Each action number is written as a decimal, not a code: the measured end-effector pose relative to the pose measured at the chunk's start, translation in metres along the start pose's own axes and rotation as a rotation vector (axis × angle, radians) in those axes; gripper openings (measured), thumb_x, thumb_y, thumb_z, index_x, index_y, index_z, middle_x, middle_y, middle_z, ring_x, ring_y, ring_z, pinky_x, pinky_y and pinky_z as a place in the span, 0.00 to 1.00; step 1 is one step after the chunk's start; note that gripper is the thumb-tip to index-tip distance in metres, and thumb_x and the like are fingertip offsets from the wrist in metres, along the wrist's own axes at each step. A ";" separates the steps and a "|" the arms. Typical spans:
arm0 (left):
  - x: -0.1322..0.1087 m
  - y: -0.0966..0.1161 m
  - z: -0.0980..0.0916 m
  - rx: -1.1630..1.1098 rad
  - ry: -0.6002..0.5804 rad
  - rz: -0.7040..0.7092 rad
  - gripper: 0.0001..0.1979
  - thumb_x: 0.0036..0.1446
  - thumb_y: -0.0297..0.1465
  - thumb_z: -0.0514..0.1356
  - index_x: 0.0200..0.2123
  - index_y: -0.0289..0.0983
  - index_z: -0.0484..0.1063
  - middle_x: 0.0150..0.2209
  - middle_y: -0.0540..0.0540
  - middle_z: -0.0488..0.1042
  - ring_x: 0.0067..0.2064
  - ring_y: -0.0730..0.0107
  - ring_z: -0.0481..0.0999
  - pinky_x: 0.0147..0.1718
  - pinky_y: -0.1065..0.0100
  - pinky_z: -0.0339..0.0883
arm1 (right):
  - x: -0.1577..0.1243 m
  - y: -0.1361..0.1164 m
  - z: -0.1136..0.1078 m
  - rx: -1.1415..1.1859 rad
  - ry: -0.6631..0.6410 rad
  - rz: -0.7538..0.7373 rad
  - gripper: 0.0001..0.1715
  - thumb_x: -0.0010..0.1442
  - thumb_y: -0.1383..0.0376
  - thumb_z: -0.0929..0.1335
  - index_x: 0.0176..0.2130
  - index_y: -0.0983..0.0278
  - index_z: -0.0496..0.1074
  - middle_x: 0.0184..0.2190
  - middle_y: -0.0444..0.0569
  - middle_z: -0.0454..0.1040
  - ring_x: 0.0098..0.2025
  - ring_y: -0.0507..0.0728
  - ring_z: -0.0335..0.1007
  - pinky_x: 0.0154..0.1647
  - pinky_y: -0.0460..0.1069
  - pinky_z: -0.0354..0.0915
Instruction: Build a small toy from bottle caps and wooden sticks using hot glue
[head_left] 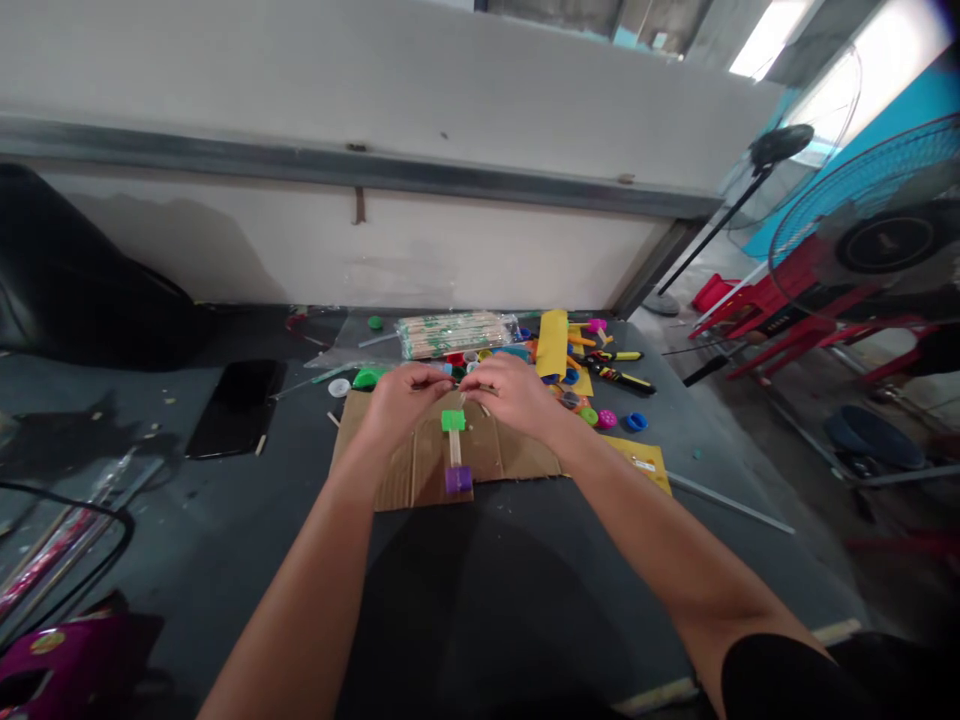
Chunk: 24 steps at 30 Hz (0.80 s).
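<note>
My left hand (397,402) is closed in a pinch above the brown cardboard (394,465); whatever is between its fingertips is too small to make out. Close beside it, my right hand (514,393) pinches a thin pale strip (462,398) pointing downward. Just below the fingers lies a small assembly on the cardboard: a bright green piece (453,420) at the far end, pale wooden sticks (454,447) in the middle, and a purple piece (458,479) at the near end.
Behind the hands lies a plastic pack of wooden sticks (457,334). Colourful bottle caps (636,421), yellow paper (553,345) and black-yellow cutters (619,376) sit to the right. A phone (236,408) lies left; a grey rod (731,502) lies right. A fan (885,240) stands beyond.
</note>
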<state>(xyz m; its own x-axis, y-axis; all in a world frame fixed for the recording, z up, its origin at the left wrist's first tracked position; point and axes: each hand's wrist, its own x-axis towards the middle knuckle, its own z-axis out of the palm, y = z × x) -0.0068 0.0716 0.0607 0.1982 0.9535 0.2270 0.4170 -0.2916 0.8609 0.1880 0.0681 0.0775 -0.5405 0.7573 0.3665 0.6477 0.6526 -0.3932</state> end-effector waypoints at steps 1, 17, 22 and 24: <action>0.001 0.000 0.001 -0.022 -0.016 -0.004 0.05 0.53 0.32 0.62 0.30 0.39 0.78 0.34 0.47 0.80 0.39 0.63 0.77 0.41 0.61 0.68 | 0.001 0.000 0.000 0.004 0.010 0.005 0.04 0.61 0.66 0.70 0.36 0.62 0.78 0.32 0.46 0.77 0.37 0.55 0.67 0.42 0.51 0.59; 0.006 -0.017 0.007 -0.238 -0.134 -0.138 0.06 0.48 0.33 0.63 0.25 0.37 0.78 0.25 0.48 0.76 0.29 0.68 0.71 0.31 0.66 0.63 | 0.000 0.004 0.018 0.053 0.120 0.058 0.08 0.63 0.65 0.68 0.38 0.59 0.79 0.34 0.45 0.79 0.38 0.55 0.70 0.43 0.51 0.62; 0.007 -0.023 0.002 -0.214 -0.109 -0.161 0.05 0.48 0.32 0.64 0.27 0.38 0.79 0.27 0.48 0.77 0.31 0.67 0.72 0.34 0.65 0.63 | 0.001 0.002 0.024 0.128 0.126 0.110 0.07 0.62 0.66 0.68 0.37 0.58 0.79 0.34 0.45 0.78 0.39 0.55 0.71 0.43 0.51 0.63; 0.007 -0.024 0.002 -0.219 -0.111 -0.168 0.05 0.48 0.33 0.64 0.27 0.38 0.78 0.26 0.48 0.76 0.31 0.68 0.71 0.33 0.65 0.62 | 0.002 0.001 0.025 0.155 0.119 0.122 0.07 0.62 0.66 0.69 0.36 0.57 0.78 0.34 0.44 0.78 0.39 0.55 0.71 0.44 0.51 0.63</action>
<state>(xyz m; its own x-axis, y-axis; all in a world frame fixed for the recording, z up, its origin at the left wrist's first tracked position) -0.0139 0.0853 0.0405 0.2436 0.9693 0.0323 0.2527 -0.0956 0.9628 0.1745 0.0710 0.0571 -0.3898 0.8286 0.4018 0.6091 0.5592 -0.5624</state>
